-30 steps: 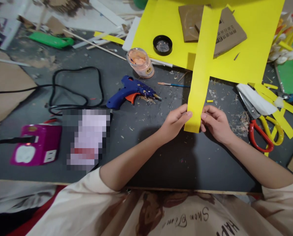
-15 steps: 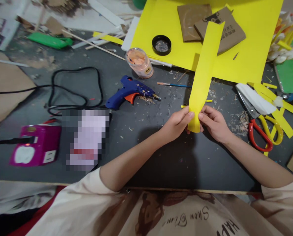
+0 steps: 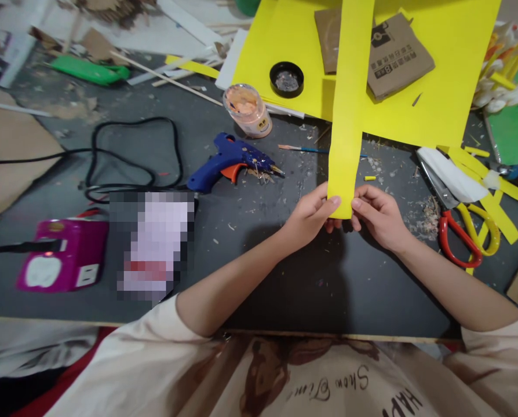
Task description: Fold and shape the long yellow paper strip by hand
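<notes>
A long yellow paper strip (image 3: 346, 116) stretches away from me, its near end between my hands and its far end past the top of the view. My left hand (image 3: 312, 213) pinches the strip's lower left edge, thumb on top and fingers underneath. At the right edge, my right hand (image 3: 379, 215) is closed with thumb and fingertips on the strip. Beyond them a thin blue paintbrush (image 3: 302, 149) lies partly behind the strip. Just right of the strip is a small yellow piece (image 3: 369, 178).
Left of my hands lie a blue glue gun (image 3: 230, 162), a jar of peach-coloured paste (image 3: 247, 111) and a phone (image 3: 157, 243). Scissors (image 3: 450, 202) with red and yellow handles lie at right beside yellow scraps. A large yellow sheet (image 3: 433, 121) bears folded brown cardboard (image 3: 400, 55) and a black lid (image 3: 286, 79).
The strip has swung up and slightly left, its far end passing out of the top of the view. Its near end now lies flatter, and both hands still grip its edges.
</notes>
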{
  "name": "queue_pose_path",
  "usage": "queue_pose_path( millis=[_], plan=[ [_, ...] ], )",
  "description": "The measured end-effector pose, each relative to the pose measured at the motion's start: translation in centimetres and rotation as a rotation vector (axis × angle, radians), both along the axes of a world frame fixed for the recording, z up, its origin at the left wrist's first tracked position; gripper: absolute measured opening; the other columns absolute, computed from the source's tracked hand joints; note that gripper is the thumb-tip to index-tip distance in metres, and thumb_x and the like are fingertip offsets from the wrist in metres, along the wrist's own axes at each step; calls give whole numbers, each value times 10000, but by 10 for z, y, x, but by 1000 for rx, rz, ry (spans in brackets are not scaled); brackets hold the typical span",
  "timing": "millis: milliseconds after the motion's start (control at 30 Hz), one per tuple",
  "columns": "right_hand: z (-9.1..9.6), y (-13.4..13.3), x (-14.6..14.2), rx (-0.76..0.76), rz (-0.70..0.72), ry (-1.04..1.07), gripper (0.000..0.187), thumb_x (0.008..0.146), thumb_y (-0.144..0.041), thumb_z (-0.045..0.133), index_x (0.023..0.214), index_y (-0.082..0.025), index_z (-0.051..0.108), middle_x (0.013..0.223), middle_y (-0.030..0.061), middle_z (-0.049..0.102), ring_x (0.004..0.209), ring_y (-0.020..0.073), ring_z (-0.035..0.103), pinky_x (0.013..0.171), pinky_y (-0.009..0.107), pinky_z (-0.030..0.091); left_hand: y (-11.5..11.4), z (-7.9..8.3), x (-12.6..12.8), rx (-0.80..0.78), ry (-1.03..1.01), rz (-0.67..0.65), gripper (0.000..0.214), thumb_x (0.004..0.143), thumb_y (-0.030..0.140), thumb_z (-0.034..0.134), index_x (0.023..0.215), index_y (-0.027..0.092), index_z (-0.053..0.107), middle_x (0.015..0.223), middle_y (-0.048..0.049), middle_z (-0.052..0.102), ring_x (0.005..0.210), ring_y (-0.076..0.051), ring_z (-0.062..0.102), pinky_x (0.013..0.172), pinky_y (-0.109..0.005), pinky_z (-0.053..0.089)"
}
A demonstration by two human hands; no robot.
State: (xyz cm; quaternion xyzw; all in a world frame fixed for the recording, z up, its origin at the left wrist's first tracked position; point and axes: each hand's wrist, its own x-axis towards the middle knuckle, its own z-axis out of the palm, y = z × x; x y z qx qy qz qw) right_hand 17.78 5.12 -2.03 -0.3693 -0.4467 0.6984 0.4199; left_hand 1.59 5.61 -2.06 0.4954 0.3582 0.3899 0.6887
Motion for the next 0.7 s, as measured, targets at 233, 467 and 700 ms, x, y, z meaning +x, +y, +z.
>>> queue_pose_path(
  millis=[233, 467, 700],
  plan=[
    [-1, 0, 1, -19, 59, 42, 141, 817, -297, 646, 793, -176, 579, 542, -69, 586, 465, 37, 525, 481, 154, 417, -2, -2, -2, 107, 105, -136, 387, 899, 536, 382, 816, 163, 441, 547, 47, 511, 419, -46, 448, 401, -161, 371],
    [-2, 0, 0, -8, 54, 7, 166, 812, -324, 648, 791, -178, 572, 563, -68, 583, 472, 43, 525, 483, 167, 428, -6, -6, -1, 158, 195, -130, 354, 925, 504, 329, 839, 174, 426, 574, 47, 516, 442, -52, 456, 425, -169, 383],
    [0, -2, 0, -11, 71, 25, 115, 832, -285, 628, 832, -178, 586, 643, -55, 617, 498, 37, 548, 492, 163, 431, -2, -2, 1, 73, 73, 39, 338, 899, 504, 412, 841, 171, 435, 505, 81, 460, 383, -36, 409, 376, -153, 340]
  ],
)
